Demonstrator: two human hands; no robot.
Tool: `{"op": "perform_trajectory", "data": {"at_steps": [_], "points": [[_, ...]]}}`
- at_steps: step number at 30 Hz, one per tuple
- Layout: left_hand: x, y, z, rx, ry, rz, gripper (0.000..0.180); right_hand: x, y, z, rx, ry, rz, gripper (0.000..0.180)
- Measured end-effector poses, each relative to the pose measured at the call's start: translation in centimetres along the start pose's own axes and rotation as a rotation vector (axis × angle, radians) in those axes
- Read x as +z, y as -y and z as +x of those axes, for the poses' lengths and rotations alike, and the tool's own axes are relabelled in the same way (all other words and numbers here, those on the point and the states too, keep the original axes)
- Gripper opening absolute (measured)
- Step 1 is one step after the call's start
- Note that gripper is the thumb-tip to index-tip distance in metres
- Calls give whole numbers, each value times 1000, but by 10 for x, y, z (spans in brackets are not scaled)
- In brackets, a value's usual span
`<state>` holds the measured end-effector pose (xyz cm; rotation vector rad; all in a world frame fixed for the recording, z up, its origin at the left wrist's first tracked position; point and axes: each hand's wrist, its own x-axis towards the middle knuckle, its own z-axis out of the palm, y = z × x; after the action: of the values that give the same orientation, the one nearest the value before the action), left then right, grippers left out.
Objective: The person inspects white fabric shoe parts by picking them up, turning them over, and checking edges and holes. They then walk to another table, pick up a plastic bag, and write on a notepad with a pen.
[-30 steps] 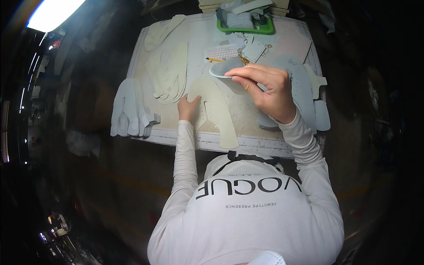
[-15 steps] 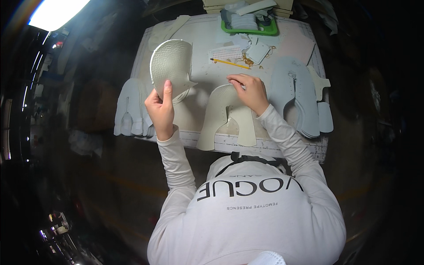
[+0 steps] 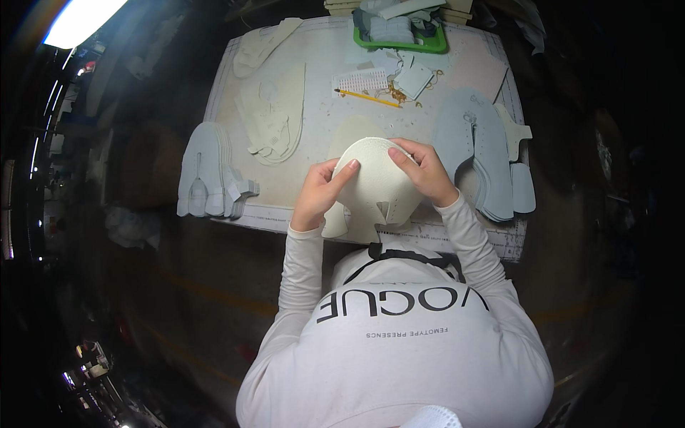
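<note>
Cream shoe-upper piece [image 3: 377,187]: matt, soft sheet, finely perforated over its rounded top (cloth or foam, cannot tell). Grey cut pieces [image 3: 474,153]: matt, smooth. Green tray [image 3: 399,43]: glossy plastic. Worktable [image 3: 321,93]: pale, matt, scuffed.

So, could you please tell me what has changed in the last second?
The left hand lifted a cream cut piece from the left and brought it to the middle, where the right hand now grips it too. The grey stacks, pencil and green tray stayed put.
</note>
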<state>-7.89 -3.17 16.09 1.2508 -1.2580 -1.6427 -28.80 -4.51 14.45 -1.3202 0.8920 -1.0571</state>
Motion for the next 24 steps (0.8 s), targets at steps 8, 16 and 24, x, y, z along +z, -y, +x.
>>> {"op": "perform_trajectory", "data": {"at_steps": [8,16,24], "points": [[30,0,-8,-7,-74,-298,48,19,8,-19,121,44,317,35],[26,-3,-16,21,-56,-321,43,24,12,-29,236,57,473,40],[21,-3,-21,31,-62,-311,42,26,12,-31,231,98,449,44]]}}
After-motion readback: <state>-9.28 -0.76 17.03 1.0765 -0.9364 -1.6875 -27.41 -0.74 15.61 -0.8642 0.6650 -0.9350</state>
